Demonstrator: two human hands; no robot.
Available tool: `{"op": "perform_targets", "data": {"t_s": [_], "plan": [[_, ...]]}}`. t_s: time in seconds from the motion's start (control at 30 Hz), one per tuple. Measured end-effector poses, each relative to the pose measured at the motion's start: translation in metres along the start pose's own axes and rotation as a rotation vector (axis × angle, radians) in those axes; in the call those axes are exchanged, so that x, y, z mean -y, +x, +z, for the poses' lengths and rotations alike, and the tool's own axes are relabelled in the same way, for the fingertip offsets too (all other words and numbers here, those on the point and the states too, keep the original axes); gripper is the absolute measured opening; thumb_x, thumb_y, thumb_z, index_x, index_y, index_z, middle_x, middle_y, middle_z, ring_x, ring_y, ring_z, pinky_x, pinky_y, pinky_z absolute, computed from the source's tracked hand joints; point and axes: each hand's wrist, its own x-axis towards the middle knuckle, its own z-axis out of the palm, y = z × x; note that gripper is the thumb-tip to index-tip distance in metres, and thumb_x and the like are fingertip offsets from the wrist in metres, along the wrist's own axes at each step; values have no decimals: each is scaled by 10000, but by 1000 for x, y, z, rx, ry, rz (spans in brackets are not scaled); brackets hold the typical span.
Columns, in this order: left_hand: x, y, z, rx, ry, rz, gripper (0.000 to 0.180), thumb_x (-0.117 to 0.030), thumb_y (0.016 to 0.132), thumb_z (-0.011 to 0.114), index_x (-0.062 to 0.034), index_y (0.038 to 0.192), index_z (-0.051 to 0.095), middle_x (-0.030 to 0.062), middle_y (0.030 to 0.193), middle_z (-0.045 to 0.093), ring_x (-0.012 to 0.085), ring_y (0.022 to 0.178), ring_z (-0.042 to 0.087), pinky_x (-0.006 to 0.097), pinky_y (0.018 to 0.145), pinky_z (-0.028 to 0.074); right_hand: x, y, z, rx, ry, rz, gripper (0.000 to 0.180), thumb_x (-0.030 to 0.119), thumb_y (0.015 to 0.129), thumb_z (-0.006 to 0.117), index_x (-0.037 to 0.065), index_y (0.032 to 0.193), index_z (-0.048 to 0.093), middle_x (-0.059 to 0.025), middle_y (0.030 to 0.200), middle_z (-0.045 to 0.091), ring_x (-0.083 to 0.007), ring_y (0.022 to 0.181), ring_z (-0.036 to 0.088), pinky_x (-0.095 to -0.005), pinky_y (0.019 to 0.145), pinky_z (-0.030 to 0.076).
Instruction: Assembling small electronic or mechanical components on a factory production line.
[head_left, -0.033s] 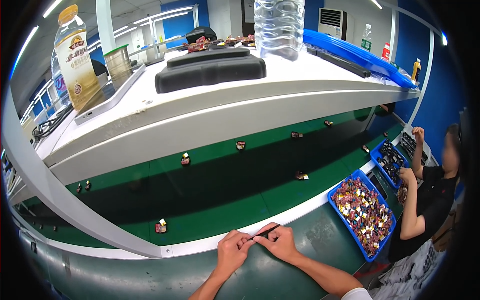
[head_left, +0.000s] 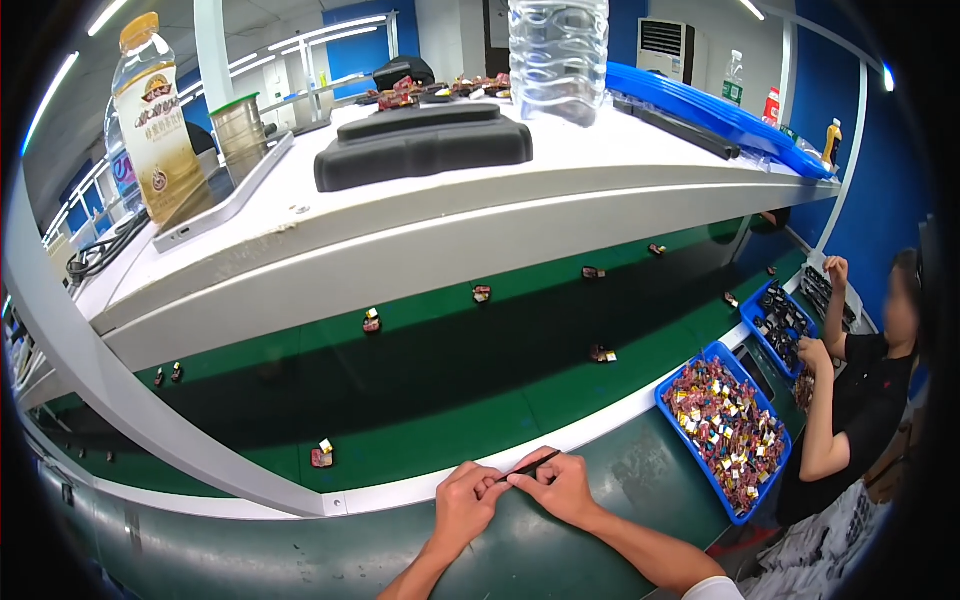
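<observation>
A thin black strip [head_left: 528,465] lies pinched between both hands at the near edge of the green belt [head_left: 450,400], over its white rim. The left hand [head_left: 465,500] and right hand [head_left: 560,485] touch, fingers closed narrow on the strip (perhaps a small tool; too small to tell). The work looks mid-way: a part [head_left: 322,455] waits on the belt left of the hands, more lie farther up, and a blue tray [head_left: 672,412] right of the belt sits full.

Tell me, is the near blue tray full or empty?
Full: the near blue tray is heaped to its rim with small mixed-colour parts.
</observation>
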Motion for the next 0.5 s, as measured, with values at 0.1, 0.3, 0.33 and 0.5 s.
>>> {"op": "perform_targets", "data": {"t_s": [0.1, 0.3, 0.33, 0.5], "plan": [[4, -2, 0, -3, 1, -5, 140, -26, 778, 840, 8, 879, 750, 50, 755, 631, 91, 588, 527, 241, 543, 436, -4, -3, 1, 6, 8, 8, 136, 58, 807, 833, 26, 897, 736, 73, 503, 442, 8, 465, 329, -212, 443, 232], [0, 0, -3, -9, 26, 32, 144, -23, 770, 845, 8, 873, 750, 52, 760, 634, 95, 594, 538, 241, 542, 440, 0, -1, 2, -10, 24, -19, 132, 62, 815, 829, 22, 899, 736, 84, 511, 437, 12, 471, 335, -208, 445, 231], [0, 0, -3, -12, 41, 34, 143, -21, 769, 845, 9, 872, 750, 53, 767, 636, 96, 598, 544, 239, 541, 440, 2, -3, 2, -9, 29, -8, 133, 64, 816, 829, 21, 900, 736, 85, 511, 435, 13, 472, 331, -209, 446, 230], [1, 0, -3, -37, 7, 47, 149, -23, 764, 838, 5, 881, 749, 65, 801, 650, 123, 605, 574, 263, 555, 462, -1, -3, 4, -11, 41, 5, 137, 74, 819, 832, 20, 898, 735, 86, 511, 432, 13, 476, 322, -210, 448, 229]]}}
